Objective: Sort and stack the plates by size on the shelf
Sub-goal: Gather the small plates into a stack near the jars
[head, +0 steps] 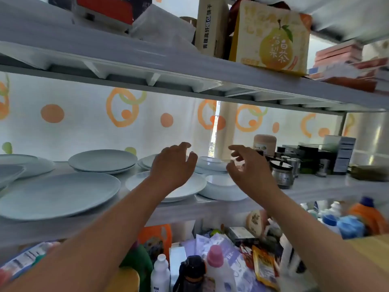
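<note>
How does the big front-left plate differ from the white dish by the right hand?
The big plate is much wider and nearly flat; the white dish is smaller with deeper sides. The plate looks bluish-grey, the dish whiter. Both are round and sit on the same shelf.

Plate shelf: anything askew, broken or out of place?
Nothing looks broken or spilled. The far-left plates overlap, and one seems to rest tilted on another instead of flat. Sizes are mixed: a large plate lies alone in front, and a deep dish sits at right.

home pantry shelving: plates, tea box, detergent bottles
</note>
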Available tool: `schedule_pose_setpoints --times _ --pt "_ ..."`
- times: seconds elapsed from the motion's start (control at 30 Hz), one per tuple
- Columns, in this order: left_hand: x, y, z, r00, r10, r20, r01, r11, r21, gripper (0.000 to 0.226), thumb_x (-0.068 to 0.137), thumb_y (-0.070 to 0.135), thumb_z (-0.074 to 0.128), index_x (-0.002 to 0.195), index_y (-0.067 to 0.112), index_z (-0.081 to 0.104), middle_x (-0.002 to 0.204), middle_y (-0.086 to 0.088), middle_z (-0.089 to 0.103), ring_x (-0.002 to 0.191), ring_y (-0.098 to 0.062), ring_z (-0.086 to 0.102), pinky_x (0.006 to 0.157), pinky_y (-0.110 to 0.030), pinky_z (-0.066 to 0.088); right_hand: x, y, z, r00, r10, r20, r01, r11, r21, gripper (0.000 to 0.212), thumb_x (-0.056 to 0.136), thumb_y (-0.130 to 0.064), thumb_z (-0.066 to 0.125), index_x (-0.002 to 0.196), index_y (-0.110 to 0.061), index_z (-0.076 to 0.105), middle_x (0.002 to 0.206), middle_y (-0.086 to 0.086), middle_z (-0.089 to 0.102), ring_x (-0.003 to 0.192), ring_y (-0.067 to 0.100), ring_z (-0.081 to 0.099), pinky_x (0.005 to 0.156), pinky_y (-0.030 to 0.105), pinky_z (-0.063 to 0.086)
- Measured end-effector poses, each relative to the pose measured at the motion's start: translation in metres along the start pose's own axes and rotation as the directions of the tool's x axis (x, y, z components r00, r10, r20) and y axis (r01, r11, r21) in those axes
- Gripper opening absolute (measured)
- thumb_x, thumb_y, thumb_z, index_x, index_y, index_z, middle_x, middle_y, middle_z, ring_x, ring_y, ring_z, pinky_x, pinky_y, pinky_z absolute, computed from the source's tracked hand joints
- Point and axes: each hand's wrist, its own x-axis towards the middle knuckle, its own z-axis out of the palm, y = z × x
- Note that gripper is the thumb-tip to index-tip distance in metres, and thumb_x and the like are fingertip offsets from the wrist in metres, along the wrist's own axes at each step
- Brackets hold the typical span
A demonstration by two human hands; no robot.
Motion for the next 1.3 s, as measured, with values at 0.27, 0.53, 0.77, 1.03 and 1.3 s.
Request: schedule_pose_setpoints --times 0.27,0.53,0.77,1.03,1.3 --pt "0.006 0.008 0.051 0.995 -0.025 0.100 0.013 0.993 0.119 0.043 0.095 0.036 0.035 0.131 0.017 0.050 0.126 -0.012 0.061 0.117 -0.030 0.052 0.096 -0.038 0.040 -0.001 0.056 0.038 0.917 0.059 0.395 0.029 0.977 -0.212 0.063 0.081 -0.032 0.064 0.138 -0.017 0.042 0.141 0.003 0.045 0.132 0.018 0.037 0.109 0.027 0.025" --pt "-0.002 0.019 0.076 0.993 0.075 0.086 -0.091 0.976 0.198 0.042 0.095 0.038 0.038 0.128 0.017 0.053 0.125 -0.009 0.063 0.117 -0.027 0.055 0.097 -0.037 0.040 -0.004 0.080 0.052 0.805 0.097 0.586 0.129 0.935 -0.332 0.073 0.077 -0.020 0.066 0.142 -0.027 0.034 0.141 0.003 0.044 0.129 0.021 0.040 0.109 0.036 0.033" --pt "-0.003 0.026 0.084 0.991 0.089 0.095 -0.107 0.973 0.206 0.044 0.095 0.038 0.038 0.131 0.017 0.051 0.128 -0.010 0.062 0.118 -0.027 0.054 0.098 -0.038 0.040 -0.009 0.086 0.047 0.862 0.009 0.508 0.212 0.902 -0.375 0.063 0.081 -0.007 0.056 0.139 -0.025 0.039 0.135 0.003 0.054 0.122 0.024 0.049 0.098 0.036 0.043" --pt "-0.005 0.031 0.085 0.995 0.085 0.058 -0.092 0.985 0.143 0.059 0.086 0.043 0.027 0.136 0.017 0.046 0.129 -0.009 0.059 0.117 -0.027 0.054 0.097 -0.038 0.041 -0.012 0.098 0.038 0.909 0.019 0.416 0.158 0.908 -0.387 0.062 0.086 -0.002 0.044 0.143 -0.025 0.033 0.138 0.005 0.050 0.123 0.025 0.048 0.099 0.035 0.042" --pt "-0.005 0.026 0.084 0.997 0.055 0.052 -0.061 0.990 0.129 0.047 0.095 0.038 0.038 0.138 0.019 0.042 0.134 -0.006 0.056 0.120 -0.024 0.052 0.098 -0.037 0.040 -0.008 0.109 0.022 0.951 0.060 0.302 0.073 0.909 -0.410 0.056 0.093 -0.005 0.038 0.145 -0.025 0.030 0.146 0.011 0.042 0.130 0.026 0.045 0.105 0.033 0.037"
